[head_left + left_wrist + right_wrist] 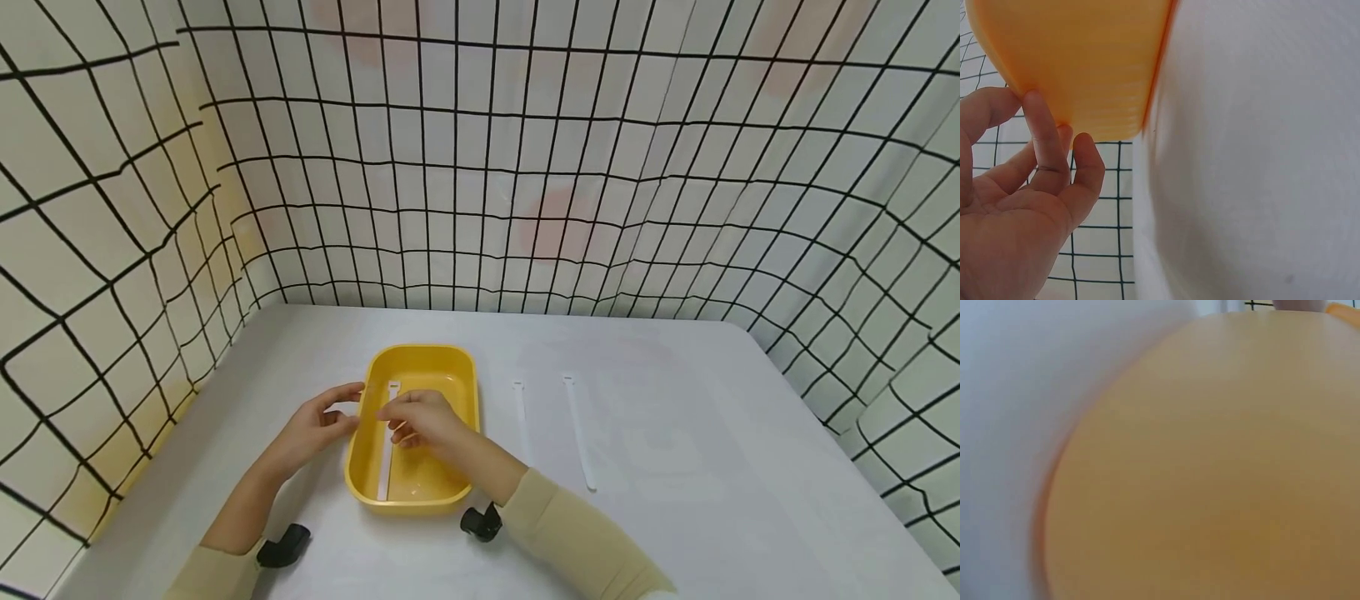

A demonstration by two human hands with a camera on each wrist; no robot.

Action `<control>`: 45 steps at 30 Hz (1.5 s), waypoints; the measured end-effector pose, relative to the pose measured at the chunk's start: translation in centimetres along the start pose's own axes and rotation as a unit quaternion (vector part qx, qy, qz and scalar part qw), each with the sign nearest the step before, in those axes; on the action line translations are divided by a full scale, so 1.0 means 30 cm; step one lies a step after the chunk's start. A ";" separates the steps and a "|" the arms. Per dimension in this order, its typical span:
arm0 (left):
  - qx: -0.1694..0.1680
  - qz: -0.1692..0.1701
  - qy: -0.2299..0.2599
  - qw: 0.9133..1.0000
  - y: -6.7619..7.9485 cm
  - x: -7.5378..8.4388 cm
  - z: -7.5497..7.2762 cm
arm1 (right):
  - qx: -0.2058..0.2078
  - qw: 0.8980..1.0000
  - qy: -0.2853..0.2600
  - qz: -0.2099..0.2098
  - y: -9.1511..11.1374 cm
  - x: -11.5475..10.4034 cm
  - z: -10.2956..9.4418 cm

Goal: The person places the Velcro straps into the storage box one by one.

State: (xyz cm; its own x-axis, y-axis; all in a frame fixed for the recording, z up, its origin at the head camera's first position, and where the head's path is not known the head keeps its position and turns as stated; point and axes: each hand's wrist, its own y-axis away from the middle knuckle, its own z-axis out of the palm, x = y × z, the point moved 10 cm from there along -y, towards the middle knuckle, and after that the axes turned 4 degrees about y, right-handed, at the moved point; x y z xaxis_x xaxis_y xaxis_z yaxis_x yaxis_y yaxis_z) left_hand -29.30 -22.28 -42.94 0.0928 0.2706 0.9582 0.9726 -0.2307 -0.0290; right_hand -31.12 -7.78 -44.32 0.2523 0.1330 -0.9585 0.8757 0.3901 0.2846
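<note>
A yellow tray (411,487) stands on the white table in the head view. Inside it, along the left side, lies a white strap (386,467) with a slotted square head. My left hand (309,433) is at the tray's left edge; in the left wrist view, its fingertips touch the outer wall of the tray (1085,62). My right hand (431,421) hovers over the tray, fingers loosely bent, covering a short stretch of the strap. Its fingertips hide whether they touch the strap. The right wrist view is filled mostly by the tray's wall (1210,456).
Two more white straps lie right of the tray: a nearer strap (522,417) and a farther strap (578,433). Black grid netting (480,167) encloses the table's back and sides. A black wrist mount (283,547) and another black mount (482,523) sit by the sleeves.
</note>
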 end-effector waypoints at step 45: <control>0.004 0.010 -0.002 1.000 0.006 0.015 -0.001 | 0.004 0.998 0.030 -0.057 0.309 -0.031 -0.444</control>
State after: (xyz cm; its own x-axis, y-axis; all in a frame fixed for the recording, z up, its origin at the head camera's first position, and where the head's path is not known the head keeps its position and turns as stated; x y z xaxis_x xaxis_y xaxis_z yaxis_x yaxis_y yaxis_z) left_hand -29.08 -22.23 -42.50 0.1124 0.2704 0.9562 0.9723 -0.2284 -0.0497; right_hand -28.72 7.85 -40.55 0.1265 0.1428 -0.9816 0.9008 0.3979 0.1740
